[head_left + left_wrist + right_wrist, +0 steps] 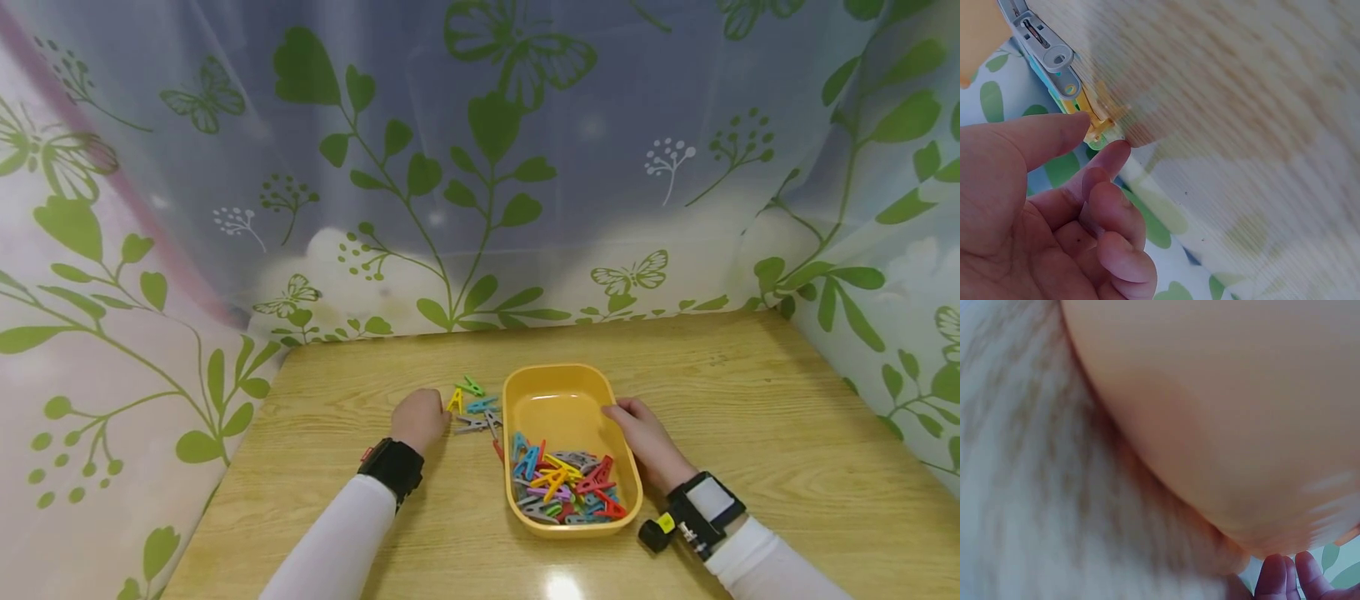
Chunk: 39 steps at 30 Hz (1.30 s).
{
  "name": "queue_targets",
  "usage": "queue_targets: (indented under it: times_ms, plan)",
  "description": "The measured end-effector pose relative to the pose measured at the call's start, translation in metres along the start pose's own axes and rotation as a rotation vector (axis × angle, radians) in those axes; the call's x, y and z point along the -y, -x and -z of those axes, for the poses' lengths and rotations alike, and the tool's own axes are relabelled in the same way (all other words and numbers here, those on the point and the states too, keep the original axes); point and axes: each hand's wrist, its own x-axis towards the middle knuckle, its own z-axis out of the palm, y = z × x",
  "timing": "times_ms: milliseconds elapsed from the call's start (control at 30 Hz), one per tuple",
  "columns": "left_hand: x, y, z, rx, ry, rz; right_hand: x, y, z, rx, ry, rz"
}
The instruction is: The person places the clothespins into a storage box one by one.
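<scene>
My left hand reaches to the edge of a small pile of clothespins on the table. In the left wrist view its thumb and index fingertips sit apart on either side of a yellow clothespin, the other fingers loosely bent. Beside it lie a green clothespin, a blue clothespin and grey clothespins. My right hand grips the right rim of a yellow plastic tray; its fingertips show beside the tray in the right wrist view. Mixed colored clothespins fill the tray's near end.
A red clothespin lies against the tray's left side. The wooden table carries everything. Curtains printed with green leaves and butterflies enclose its back and sides.
</scene>
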Motion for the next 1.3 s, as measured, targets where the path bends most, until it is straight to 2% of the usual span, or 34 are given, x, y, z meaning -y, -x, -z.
queue_targets:
  times_ms: [600, 800, 1000, 1133, 1300]
  plan:
    - [0.001, -0.004, -0.002, -0.016, -0.038, 0.004, 0.002, -0.001, 0.0, 0.006, 0.005, -0.006]
    - [-0.004, -0.002, 0.004, -0.037, -0.042, 0.006, 0.0, -0.002, -0.001, -0.002, 0.002, -0.007]
    - [-0.019, 0.009, 0.02, -0.146, -0.056, -0.006, 0.0, -0.002, -0.001, 0.003, 0.003, -0.014]
    - [-0.032, 0.019, 0.03, -0.231, -0.056, -0.073, 0.0, -0.001, 0.0, 0.003, 0.0, -0.013]
    - [-0.051, 0.035, 0.043, -0.266, 0.017, -0.164, -0.001, -0.001, 0.001, 0.011, 0.001, -0.02]
